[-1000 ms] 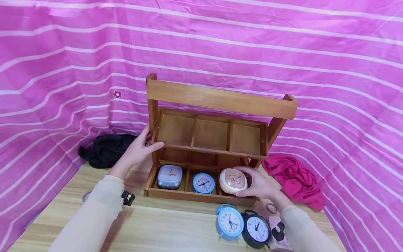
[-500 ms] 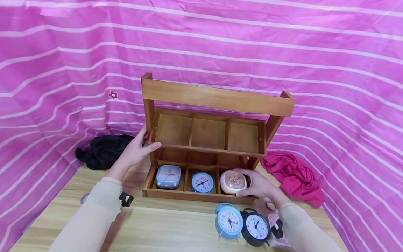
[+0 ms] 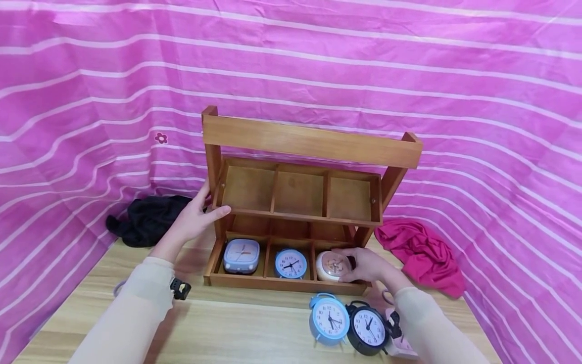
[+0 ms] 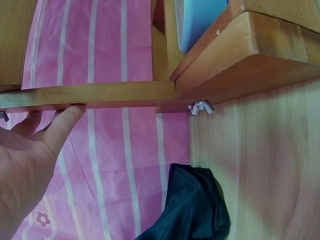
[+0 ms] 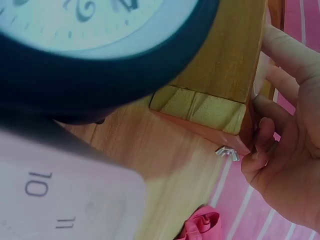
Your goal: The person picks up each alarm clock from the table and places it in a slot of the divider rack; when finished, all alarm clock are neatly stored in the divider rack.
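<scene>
Toward the right end of the wooden rack (image 3: pixel 311 140), in its lower tray (image 3: pixel 282 284), we are clamping a white clock (image 3: pixel 330 267) between the thumb and fingers of our right hand (image 3: pixel 367 265), and the clock is sitting in the right compartment with its face tilting upward. On its left, a divider (image 3: pixel 313 262) is standing just beside it; a small round blue clock (image 3: pixel 291 264) is resting in the middle compartment and a squarish blue clock (image 3: pixel 241 256) in the left one. Above, the upper tray (image 3: pixel 250 189) is overhanging the far side, leaving the open room toward us. A narrow strip of table (image 3: pixel 236 328) is separating the lower tray's near edge from a light blue clock (image 3: pixel 329 320) and a black clock (image 3: pixel 367 328), which are standing close together. With our left hand (image 3: pixel 193 221), we are gripping the rack's left end, thumb in front and fingers behind. Compared with a second ago, the white clock is sitting lower in its compartment, while our left hand is staying on the rack and the other clocks are keeping their places.
</scene>
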`<state>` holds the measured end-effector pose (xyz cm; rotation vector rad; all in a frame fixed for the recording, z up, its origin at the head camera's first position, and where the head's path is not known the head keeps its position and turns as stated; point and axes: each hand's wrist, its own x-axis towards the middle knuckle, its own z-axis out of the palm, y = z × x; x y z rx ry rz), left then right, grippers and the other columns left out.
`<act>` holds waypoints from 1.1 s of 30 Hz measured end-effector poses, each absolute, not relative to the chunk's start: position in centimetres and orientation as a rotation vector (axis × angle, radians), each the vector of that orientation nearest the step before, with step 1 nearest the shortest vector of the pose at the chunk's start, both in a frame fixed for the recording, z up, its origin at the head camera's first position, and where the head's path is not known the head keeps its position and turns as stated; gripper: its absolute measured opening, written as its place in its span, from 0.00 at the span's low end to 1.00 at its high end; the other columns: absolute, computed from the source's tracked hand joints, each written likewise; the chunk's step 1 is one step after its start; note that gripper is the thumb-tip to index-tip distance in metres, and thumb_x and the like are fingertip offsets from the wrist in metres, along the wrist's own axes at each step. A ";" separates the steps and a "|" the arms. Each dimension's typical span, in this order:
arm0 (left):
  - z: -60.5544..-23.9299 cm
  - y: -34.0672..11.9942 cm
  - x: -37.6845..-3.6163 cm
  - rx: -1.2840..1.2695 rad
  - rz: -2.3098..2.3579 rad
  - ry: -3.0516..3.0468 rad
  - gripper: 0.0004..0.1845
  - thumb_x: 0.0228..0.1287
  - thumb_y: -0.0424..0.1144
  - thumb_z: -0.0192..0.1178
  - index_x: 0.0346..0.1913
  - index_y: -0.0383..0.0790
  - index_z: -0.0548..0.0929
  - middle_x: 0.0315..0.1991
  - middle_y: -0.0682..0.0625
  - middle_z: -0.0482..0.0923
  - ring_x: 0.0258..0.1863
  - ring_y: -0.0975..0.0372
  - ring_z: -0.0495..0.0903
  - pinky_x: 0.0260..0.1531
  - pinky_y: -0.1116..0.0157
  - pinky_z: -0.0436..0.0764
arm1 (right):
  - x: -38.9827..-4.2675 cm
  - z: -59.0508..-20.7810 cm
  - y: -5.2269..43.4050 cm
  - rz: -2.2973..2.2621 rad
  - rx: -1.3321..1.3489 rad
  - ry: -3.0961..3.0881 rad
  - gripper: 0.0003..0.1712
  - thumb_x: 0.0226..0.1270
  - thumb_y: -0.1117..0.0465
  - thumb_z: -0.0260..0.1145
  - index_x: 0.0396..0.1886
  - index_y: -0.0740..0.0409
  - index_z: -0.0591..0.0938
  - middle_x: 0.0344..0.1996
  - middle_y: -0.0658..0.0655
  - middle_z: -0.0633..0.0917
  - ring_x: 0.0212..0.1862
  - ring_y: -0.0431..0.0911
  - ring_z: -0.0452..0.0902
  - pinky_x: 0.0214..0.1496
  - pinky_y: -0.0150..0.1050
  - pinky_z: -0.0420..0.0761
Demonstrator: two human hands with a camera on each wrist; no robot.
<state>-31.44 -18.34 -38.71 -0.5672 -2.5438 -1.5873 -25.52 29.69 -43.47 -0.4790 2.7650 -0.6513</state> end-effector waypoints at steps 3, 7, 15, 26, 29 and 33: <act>-38.9 -18.3 -31.5 -0.574 -1.595 -2.543 0.53 0.73 0.51 0.66 0.82 0.78 0.36 0.83 0.40 0.51 0.77 0.32 0.58 0.69 0.30 0.62 | -25.4 -43.6 29.7 -0.659 -0.455 2.761 0.42 0.55 0.52 0.84 0.72 0.47 0.80 0.58 0.58 0.85 0.56 0.51 0.80 0.63 0.58 0.81; -39.0 -18.4 -31.4 -0.564 -1.599 -2.538 0.52 0.73 0.51 0.66 0.82 0.79 0.37 0.83 0.40 0.52 0.77 0.33 0.58 0.70 0.31 0.62 | -25.4 -43.8 29.7 -0.673 -0.472 2.757 0.42 0.55 0.52 0.84 0.72 0.49 0.80 0.59 0.59 0.85 0.55 0.51 0.80 0.63 0.58 0.81; -39.1 -18.5 -31.4 -0.561 -1.584 -2.555 0.53 0.73 0.52 0.66 0.82 0.80 0.36 0.83 0.39 0.52 0.76 0.33 0.58 0.69 0.30 0.62 | -24.7 -44.1 29.9 -0.693 -0.545 2.785 0.45 0.59 0.46 0.81 0.74 0.55 0.77 0.61 0.60 0.84 0.59 0.54 0.80 0.64 0.58 0.81; -39.0 -18.5 -31.4 -0.571 -1.600 -2.542 0.53 0.73 0.52 0.66 0.82 0.78 0.36 0.83 0.38 0.53 0.76 0.33 0.59 0.70 0.32 0.62 | -20.5 -42.7 29.1 -0.729 -0.710 2.829 0.69 0.42 0.39 0.87 0.83 0.51 0.63 0.78 0.65 0.65 0.73 0.73 0.59 0.66 0.82 0.57; -38.9 -18.5 -31.4 -0.572 -1.593 -2.538 0.53 0.73 0.52 0.66 0.82 0.78 0.36 0.82 0.38 0.53 0.76 0.33 0.60 0.70 0.32 0.63 | -19.1 -42.4 28.3 -0.693 -0.834 2.833 0.72 0.37 0.37 0.89 0.83 0.51 0.64 0.78 0.65 0.65 0.69 0.66 0.63 0.60 0.73 0.64; -38.9 -18.5 -31.5 -0.577 -1.604 -2.528 0.53 0.73 0.51 0.66 0.82 0.79 0.37 0.83 0.39 0.53 0.76 0.33 0.59 0.70 0.31 0.63 | -17.3 -42.4 27.3 -0.611 -0.967 2.838 0.72 0.31 0.34 0.88 0.81 0.48 0.69 0.76 0.60 0.71 0.54 0.48 0.64 0.48 0.50 0.63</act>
